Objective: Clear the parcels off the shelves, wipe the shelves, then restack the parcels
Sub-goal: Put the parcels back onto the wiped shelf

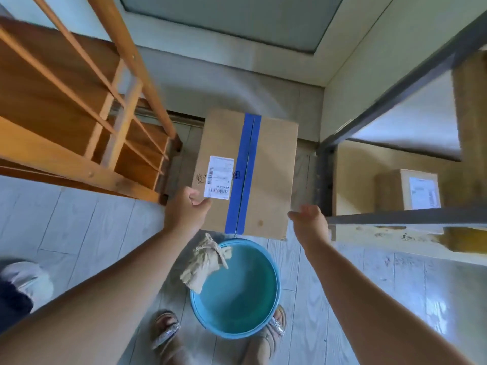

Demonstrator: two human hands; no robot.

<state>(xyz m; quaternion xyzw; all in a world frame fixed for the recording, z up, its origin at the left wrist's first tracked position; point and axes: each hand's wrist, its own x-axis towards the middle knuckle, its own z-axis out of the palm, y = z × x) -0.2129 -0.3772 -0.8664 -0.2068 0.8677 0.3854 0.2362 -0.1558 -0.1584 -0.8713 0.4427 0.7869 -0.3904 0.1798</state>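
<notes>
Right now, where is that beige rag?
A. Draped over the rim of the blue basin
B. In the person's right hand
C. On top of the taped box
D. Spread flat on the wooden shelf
A: the beige rag hangs over the near-left rim of the blue basin, just below the big taped box; neither hand holds it.

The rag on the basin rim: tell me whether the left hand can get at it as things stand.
Probably yes. The rag hangs on the blue basin rim just below the left hand, with nothing covering it. That hand would have to leave the big box first.
</notes>
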